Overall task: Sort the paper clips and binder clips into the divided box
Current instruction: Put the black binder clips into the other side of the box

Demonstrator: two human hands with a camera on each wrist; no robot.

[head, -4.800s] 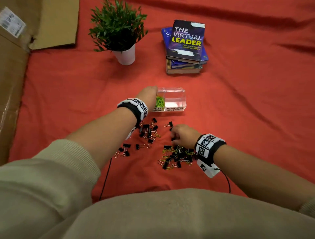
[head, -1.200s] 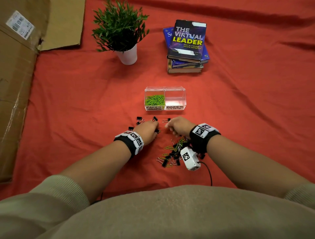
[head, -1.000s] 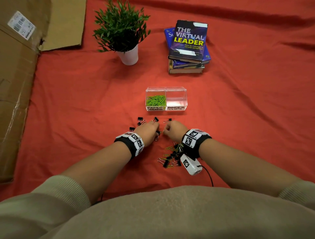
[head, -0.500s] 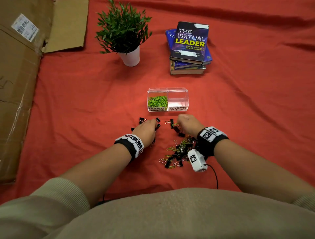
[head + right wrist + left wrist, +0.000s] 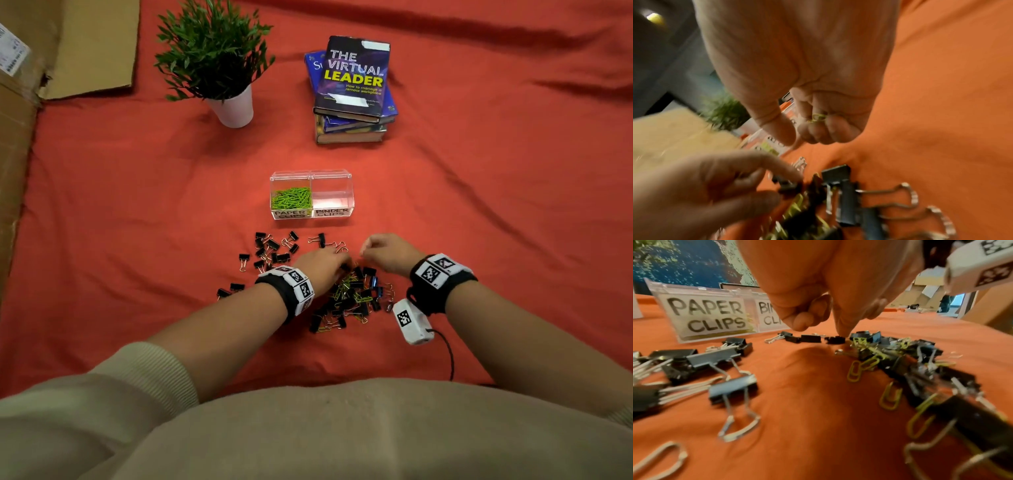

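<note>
The clear divided box (image 5: 346,178) stands ahead of my hands. Its "PAPER CLIPS" half (image 5: 709,314) holds green paper clips (image 5: 291,198); the "BINDER CLIPS" half (image 5: 332,195) looks bare. A mixed pile of black binder clips and green paper clips (image 5: 354,296) lies between my wrists. My left hand (image 5: 325,265) is at the pile's far edge, fingertips pinching a small black binder clip (image 5: 789,185) on the cloth. My right hand (image 5: 383,251) hovers just right of it, its curled fingers gripping green paper clips (image 5: 818,117).
More black binder clips (image 5: 272,250) lie scattered left of the pile on the red cloth (image 5: 479,205). A potted plant (image 5: 219,61) and a stack of books (image 5: 352,89) stand beyond the box. Cardboard (image 5: 20,154) borders the left edge.
My left hand has moved right, from the scattered binder clips into the mixed pile's far edge. The right hand has shifted a little right and stays curled.
</note>
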